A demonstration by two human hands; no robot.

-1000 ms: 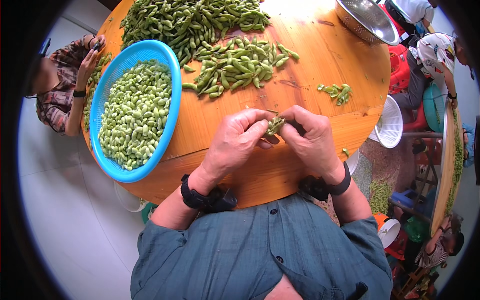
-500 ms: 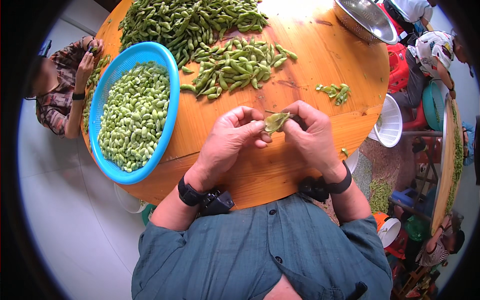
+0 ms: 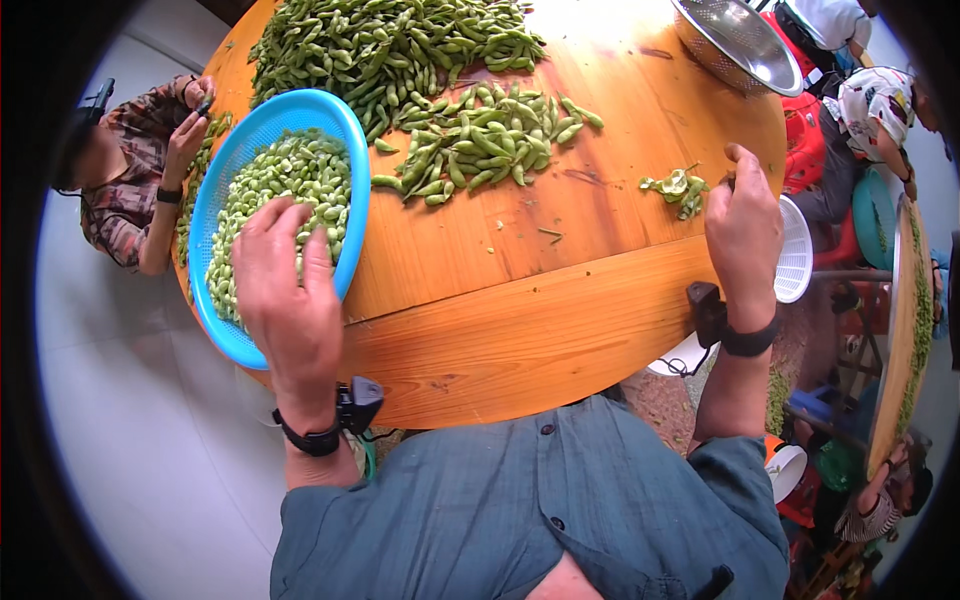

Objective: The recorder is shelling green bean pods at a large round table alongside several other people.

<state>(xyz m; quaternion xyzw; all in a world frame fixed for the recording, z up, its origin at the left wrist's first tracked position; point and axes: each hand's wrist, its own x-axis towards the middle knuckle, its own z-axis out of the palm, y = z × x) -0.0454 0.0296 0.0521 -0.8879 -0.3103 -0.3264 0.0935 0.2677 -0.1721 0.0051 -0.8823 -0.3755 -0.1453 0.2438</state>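
Note:
Over the blue plastic basket (image 3: 357, 150), which is filled with shelled green soybeans (image 3: 310, 165), my left hand (image 3: 285, 270) hovers with its fingers parted and nothing visible in them. My right hand (image 3: 745, 225) is beside a small heap of emptied pods (image 3: 688, 203) near the table's right edge. Its fingers are loosely bent and apart, and no pod shows in them. A split pod (image 3: 674, 183) lies on that heap, its pale inside showing. Unshelled soybean pods (image 3: 490, 140) make a loose pile in the middle of the wooden table (image 3: 480, 330).
A larger mound of pods (image 3: 380, 45) covers the far side. A metal colander (image 3: 745, 50) stands at the far right; a white plastic basket (image 3: 793, 255) is beyond the right edge. On the left a co-worker (image 3: 135, 170) handles pods. More people sit around another table (image 3: 895, 330).
My hands have parted. The left went over the blue basket, the right over to the discarded pods. The pod they held is gone from my fingers, and a split pod now lies on the heap.

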